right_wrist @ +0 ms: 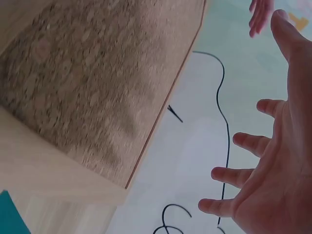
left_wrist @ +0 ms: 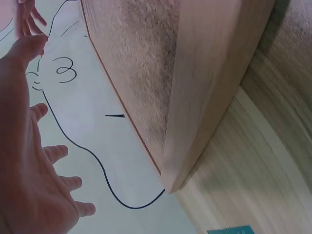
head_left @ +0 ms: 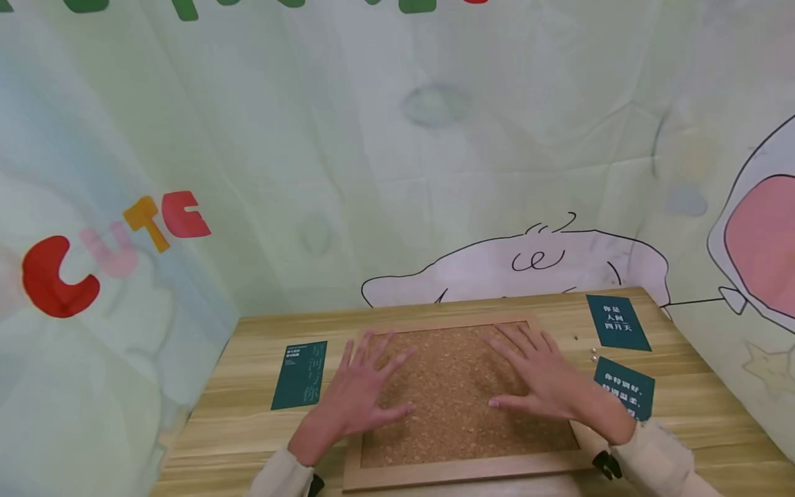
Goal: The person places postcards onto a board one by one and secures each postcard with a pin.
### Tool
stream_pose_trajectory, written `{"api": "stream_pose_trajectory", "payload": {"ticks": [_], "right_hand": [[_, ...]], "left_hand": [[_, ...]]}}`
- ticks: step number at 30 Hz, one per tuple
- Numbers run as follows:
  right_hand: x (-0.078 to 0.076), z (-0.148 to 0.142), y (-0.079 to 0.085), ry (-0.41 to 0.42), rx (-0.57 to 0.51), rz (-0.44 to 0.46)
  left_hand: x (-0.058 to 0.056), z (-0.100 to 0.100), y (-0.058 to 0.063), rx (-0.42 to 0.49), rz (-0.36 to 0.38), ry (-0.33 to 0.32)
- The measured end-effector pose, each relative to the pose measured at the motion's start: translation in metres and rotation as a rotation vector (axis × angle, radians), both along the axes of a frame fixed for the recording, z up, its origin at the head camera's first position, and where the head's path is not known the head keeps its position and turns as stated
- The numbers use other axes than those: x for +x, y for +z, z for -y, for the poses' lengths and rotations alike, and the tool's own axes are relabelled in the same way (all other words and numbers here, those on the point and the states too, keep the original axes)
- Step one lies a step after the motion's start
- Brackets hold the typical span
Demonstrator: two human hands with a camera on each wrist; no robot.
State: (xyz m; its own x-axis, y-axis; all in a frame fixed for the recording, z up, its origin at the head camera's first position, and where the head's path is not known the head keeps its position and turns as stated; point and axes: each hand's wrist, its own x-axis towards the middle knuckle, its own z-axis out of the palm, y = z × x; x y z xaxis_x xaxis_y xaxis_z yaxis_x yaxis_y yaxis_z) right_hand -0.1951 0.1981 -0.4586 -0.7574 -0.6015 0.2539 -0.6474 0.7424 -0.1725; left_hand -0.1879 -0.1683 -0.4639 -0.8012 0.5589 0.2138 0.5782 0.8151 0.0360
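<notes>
A cork board (head_left: 450, 393) in a pale wooden frame lies flat on the wooden table. My left hand (head_left: 357, 393), fingers spread, hovers over the board's left side. Across from it, my right hand (head_left: 543, 379) spreads its fingers above the right side. Neither hand holds anything. In the left wrist view, a gap shows between the left hand (left_wrist: 36, 170) and the frame's edge (left_wrist: 204, 97). The right wrist view likewise has the right hand (right_wrist: 273, 156) apart from the cork surface (right_wrist: 97, 87). Faint hand shadows fall on the cork.
A dark green card (head_left: 300, 375) lies left of the board. Two more, an upper card (head_left: 617, 323) and a lower card (head_left: 627, 386) partly behind the right wrist, lie at the right. Several tiny pins (head_left: 593, 355) sit between board and cards. A printed curtain (head_left: 397, 172) hangs behind the table.
</notes>
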Motion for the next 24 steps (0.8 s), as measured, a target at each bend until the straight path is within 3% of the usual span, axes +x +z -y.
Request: {"api": "stream_pose_trajectory", "payload": {"ticks": [13,20,24], "right_hand": [[-0.012,-0.027,0.006,-0.112,-0.083,-0.007],[-0.018,-0.043,0.005,-0.165,-0.197,0.055],[-0.022,-0.051,0.002,-0.210,-0.284,0.133]], "left_hand": [[-0.003,0.022,0.007,0.053,0.012,0.076],[-0.008,0.041,0.011,0.076,0.001,0.142],[-0.010,0.052,0.011,0.102,-0.010,0.173]]}}
